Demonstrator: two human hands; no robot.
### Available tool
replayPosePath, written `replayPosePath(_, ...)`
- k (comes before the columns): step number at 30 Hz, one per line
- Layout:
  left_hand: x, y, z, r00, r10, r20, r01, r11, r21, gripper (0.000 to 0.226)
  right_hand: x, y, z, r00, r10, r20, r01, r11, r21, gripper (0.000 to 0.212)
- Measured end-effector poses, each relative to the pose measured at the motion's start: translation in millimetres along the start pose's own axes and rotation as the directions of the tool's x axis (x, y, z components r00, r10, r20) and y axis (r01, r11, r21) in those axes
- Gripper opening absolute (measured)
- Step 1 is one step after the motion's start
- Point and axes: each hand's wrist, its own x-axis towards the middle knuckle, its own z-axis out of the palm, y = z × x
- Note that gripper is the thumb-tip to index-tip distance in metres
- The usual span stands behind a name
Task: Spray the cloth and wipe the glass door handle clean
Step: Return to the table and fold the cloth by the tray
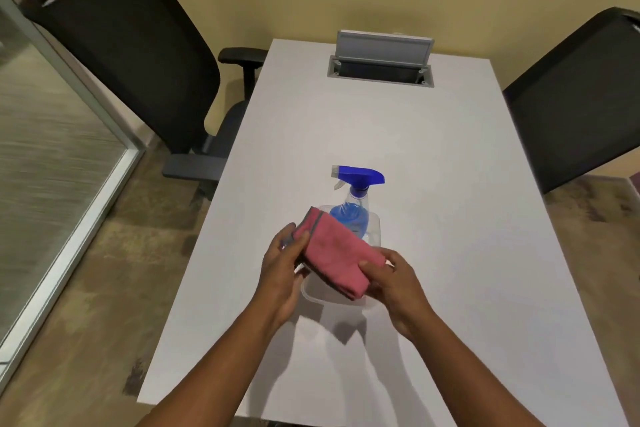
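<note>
Head view, step in hand: folded pink cloth (337, 253) held above the white worktop (450, 218), left hand (282, 270) with its grip pinched on the grey-edged far corner, right hand (394, 282) with its grip closed on the near end; cloth judged not yet sprayed. Container: clear plastic tub (313, 295) directly beneath the cloth, holding an upright spray bottle (355, 199) of blue liquid, blue trigger head untouched. Next move likely calls for freeing one hand to lift the bottle; the door handle is not in view, glass panel (52, 156) at left.
</note>
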Motion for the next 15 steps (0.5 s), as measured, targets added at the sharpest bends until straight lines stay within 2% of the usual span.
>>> replayPosePath(2, 5, 2, -12, 0.998, -0.058, -0.031, 0.064, 0.977, 0.203, 0.044, 4, -2, -11, 0.991, -0.126, -0.050, 0.103, 0.938, -0.330, 0.030)
replayPosePath(4, 9, -1, -20, 0.999, -0.042, -0.017, 0.045, 0.894, 0.445, 0.042, 9, -5, -17, 0.978, -0.205, -0.029, 0.141, 0.762, -0.632, 0.031)
replayPosePath(6, 13, -7, -23, 1.000, 0.014, 0.024, -0.026, 0.752, 0.659, 0.042, 15, -8, -17, 0.972, -0.232, 0.034, 0.161, 0.552, -0.819, 0.031)
replayPosePath(10, 19, -18, -24, 0.985, 0.115, 0.132, -0.165, 0.357, 0.919, 0.041, 28, -9, -12, 0.957, -0.251, 0.145, 0.196, 0.192, -0.962, 0.032)
replayPosePath(15, 29, -28, -17, 0.951, 0.127, 0.281, -0.275, -0.061, 0.959, 0.031, 40, -9, 1, 0.926, -0.265, 0.268, 0.220, -0.195, -0.956, 0.036)
